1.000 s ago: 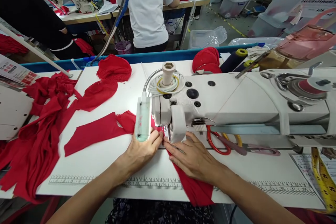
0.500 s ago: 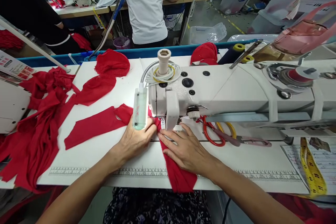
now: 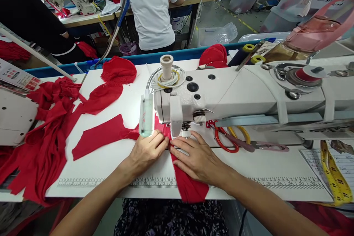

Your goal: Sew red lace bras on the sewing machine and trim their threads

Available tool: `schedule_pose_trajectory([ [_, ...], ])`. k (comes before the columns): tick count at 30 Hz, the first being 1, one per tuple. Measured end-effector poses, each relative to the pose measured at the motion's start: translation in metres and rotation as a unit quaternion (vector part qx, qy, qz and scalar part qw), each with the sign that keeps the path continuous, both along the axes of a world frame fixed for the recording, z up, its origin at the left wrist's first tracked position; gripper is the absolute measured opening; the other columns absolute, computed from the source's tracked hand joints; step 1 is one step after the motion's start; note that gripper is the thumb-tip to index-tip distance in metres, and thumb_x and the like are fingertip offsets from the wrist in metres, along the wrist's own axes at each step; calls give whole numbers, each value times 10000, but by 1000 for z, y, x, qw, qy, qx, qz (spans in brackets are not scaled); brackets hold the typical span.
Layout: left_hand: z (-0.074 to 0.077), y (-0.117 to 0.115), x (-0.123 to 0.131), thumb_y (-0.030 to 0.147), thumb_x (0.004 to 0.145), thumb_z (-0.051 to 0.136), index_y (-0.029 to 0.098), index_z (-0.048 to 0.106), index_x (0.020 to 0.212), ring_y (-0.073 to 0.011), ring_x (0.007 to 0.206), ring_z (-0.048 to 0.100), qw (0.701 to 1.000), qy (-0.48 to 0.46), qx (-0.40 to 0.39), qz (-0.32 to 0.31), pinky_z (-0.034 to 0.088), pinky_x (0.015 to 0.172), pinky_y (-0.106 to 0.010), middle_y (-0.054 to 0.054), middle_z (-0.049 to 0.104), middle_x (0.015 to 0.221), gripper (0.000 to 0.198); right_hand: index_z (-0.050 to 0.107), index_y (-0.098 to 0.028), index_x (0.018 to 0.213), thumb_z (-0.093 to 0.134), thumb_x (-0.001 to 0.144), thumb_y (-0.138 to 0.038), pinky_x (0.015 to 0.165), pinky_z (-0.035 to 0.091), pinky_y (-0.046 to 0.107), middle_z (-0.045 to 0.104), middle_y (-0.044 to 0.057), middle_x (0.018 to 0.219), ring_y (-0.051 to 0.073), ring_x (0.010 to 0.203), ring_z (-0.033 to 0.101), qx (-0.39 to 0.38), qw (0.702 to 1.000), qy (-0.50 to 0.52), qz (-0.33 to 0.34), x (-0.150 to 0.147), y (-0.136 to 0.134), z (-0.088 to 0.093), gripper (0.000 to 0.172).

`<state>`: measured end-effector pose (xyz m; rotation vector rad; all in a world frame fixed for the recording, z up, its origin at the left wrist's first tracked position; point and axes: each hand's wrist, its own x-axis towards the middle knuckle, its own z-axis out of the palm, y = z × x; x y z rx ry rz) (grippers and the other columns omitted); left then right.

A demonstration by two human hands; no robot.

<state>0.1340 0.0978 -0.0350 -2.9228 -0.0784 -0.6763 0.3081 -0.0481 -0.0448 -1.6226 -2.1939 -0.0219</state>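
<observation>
A red cloth pile (image 3: 51, 129) lies near nine o'clock. At seven, the left hand (image 3: 148, 151) touches the red strip (image 3: 190, 188) (pinching or not, I cannot tell), which trails toward six. At five, the right hand (image 3: 197, 158) lies flat on it, fingertips beside the left's. The sewing machine (image 3: 235, 97) stands at three.

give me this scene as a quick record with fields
left hand: on the red cloth, at the front of the sewing machine
right hand: spread over the same cloth
scissors: below the machine's arm
thread spool: red, on top of the machine
left side: red cloth heap
right side: yellow tape measure
</observation>
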Motion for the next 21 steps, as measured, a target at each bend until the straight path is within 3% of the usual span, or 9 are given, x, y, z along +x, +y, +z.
schedule_pose_trajectory([
  [3,-2,0,1,60,948,476,132,639,1062,-173,753,584,1000,-5,-25,10,355,643,-322,-35,683,815,211,622,-181,1223,526,979,-298,1094,283,474,662,79,1244,224,1149,551,4,1000,2,0,0,1,0,287],
  [9,-6,3,1,-7,891,457,121,635,1103,-177,740,583,997,15,-76,1,405,638,-315,-50,683,829,305,621,-193,1240,549,965,-283,1097,287,493,660,82,1250,220,1124,566,3,1000,-1,0,0,0,1,298],
  [15,-8,-2,-3,32,923,472,133,628,1175,-264,1112,599,995,30,-96,5,508,893,-467,-113,701,1114,313,628,-201,1238,545,971,-325,1111,271,488,672,69,1248,216,1078,577,13,1000,10,-1,2,-1,0,306],
  [21,-17,3,-6,48,923,487,157,600,1246,-292,1143,596,995,30,-96,29,489,956,-594,-103,702,1067,359,622,-199,1264,554,966,-362,1123,255,505,704,72,1126,231,1081,574,4,1000,14,-8,5,0,-2,346],
])
